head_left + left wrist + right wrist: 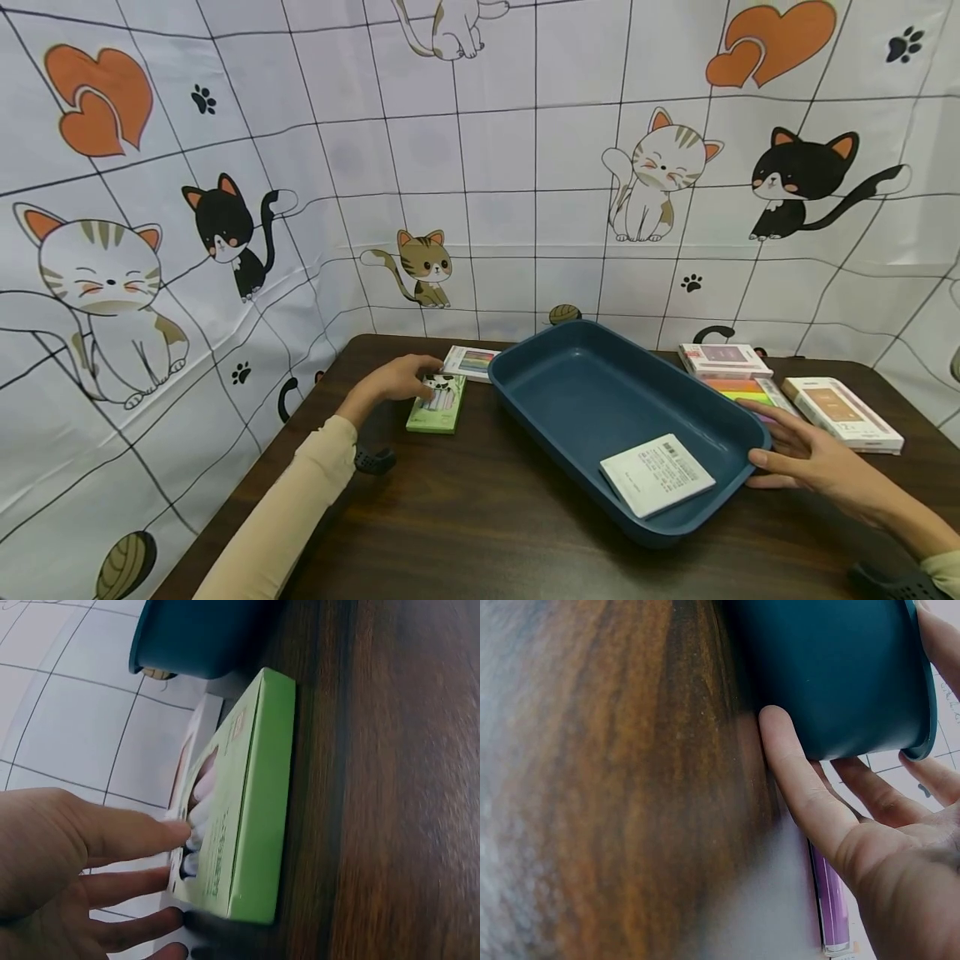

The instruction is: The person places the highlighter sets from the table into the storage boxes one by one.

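Possibly the green box (442,411) skids, as the left hand (396,379) touches it with loose fingers; the right hand (810,454) grips the tub (592,400).

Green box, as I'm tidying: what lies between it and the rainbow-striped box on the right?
The blue tray, beyond bare tabletop; the head view shows it.

Striped box (737,395) partly hidden behind tray (585,392); print on barcoded box (652,479) illegible.
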Demonstrator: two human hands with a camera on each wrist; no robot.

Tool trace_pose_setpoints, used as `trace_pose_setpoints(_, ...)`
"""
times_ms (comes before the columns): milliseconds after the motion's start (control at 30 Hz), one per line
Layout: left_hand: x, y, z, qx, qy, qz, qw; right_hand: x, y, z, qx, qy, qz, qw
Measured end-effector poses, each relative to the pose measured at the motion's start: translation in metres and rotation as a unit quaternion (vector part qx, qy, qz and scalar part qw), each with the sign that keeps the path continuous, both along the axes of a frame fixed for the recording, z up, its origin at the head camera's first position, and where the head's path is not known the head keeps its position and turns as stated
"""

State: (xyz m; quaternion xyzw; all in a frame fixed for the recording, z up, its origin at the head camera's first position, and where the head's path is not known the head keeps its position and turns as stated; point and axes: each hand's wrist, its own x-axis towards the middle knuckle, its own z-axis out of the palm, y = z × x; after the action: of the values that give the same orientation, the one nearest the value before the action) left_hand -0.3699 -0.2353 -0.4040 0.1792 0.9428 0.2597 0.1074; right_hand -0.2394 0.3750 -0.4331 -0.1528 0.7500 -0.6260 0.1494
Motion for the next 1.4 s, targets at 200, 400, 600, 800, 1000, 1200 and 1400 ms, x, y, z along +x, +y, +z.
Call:
trace_pose_setpoints(200, -0.0004, 0.0046, -0.0025, 0.004, -0.011, -0.007, 0.9999, 0.0010, -0.0021, -0.0017, 0.002, 0.001, 0.003, 1.000)
trace_pose_setpoints(400, 0.0002, 0.0074, -0.0017, 0.004, 0.004, 0.000, 1.0000, 0.0003, -0.0025, -0.0003, 0.003, -0.001, -0.003, 1.000)
trace_pose_setpoints(600, 0.0039, 0.0080, -0.0001, 0.003, 0.009, 0.007, 0.9999, 0.0000, -0.0033, 0.0001, 0.008, 0.002, -0.003, 1.000)
trace_pose_setpoints(800, 0.0073, 0.0066, 0.0003, 0.010, 0.003, 0.004, 0.9999, -0.0005, -0.0027, -0.0002, 0.002, 0.000, -0.002, 1.000)
trace_pose_setpoints(1000, 0.0033, 0.0017, -0.0035, -0.009, -0.002, -0.003, 0.9999, 0.0003, -0.0019, -0.0013, 0.001, 0.001, 0.001, 1.000)
trace_pose_setpoints(1200, 0.0011, 0.0021, -0.0028, -0.027, 0.005, -0.015, 0.9995, 0.0004, -0.0023, -0.0023, 0.002, 0.001, -0.004, 1.000)
trace_pose_setpoints(1400, 0.0019, 0.0056, -0.0032, -0.020, 0.017, -0.001, 0.9997, 0.0007, -0.0026, -0.0003, 0.002, 0.006, -0.007, 1.000)
